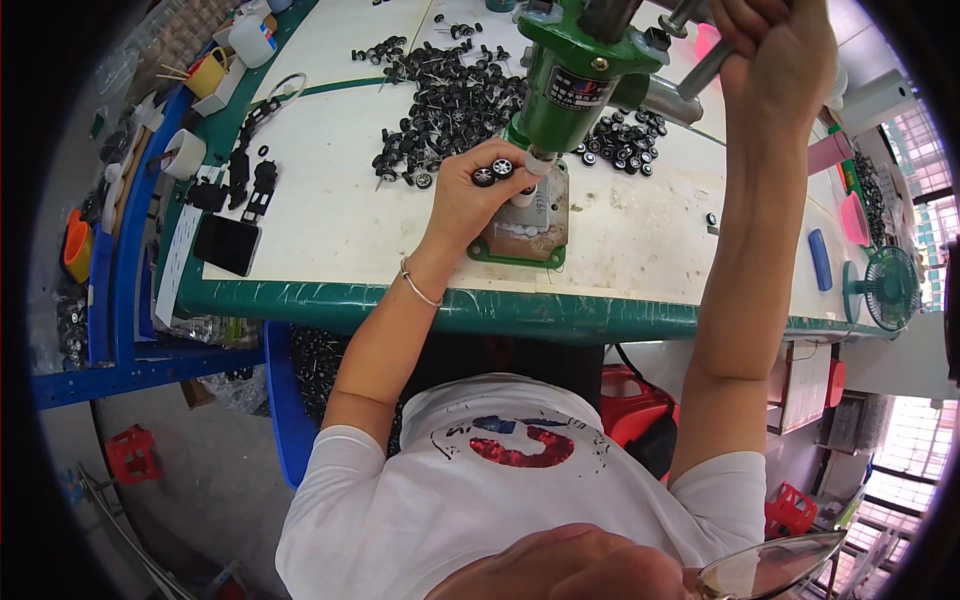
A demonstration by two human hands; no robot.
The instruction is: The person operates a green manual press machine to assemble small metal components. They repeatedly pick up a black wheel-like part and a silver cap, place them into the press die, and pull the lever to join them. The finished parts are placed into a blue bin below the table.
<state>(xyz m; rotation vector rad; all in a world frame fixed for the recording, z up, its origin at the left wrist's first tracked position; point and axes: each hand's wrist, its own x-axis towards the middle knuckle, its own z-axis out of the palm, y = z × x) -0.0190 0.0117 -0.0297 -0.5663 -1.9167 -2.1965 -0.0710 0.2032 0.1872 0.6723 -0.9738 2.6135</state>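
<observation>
A green hand press (570, 95) stands on the white-topped table, its ram coming down over a small metal base plate (535, 220). My left hand (480, 190) is closed at the ram's lower end, with small black toy wheels (493, 173) with silver spokes between its fingers. What its fingertips do under the ram is partly hidden. Raised at the upper right, my right hand (765, 40) is wrapped round the press's grey lever (706, 70). Behind the left hand spreads a heap of black wheels on thin axles (455, 105). A smaller pile of loose wheels (625, 142) lies right of the press.
Black plastic parts (262, 185) and a dark phone (228, 245) lie at the table's left. A white bottle (252, 40) and yellow mug (207, 72) stand beyond. A blue object (820, 260) and green fan (888, 288) are at right. A blue bin (285, 400) sits below the table edge.
</observation>
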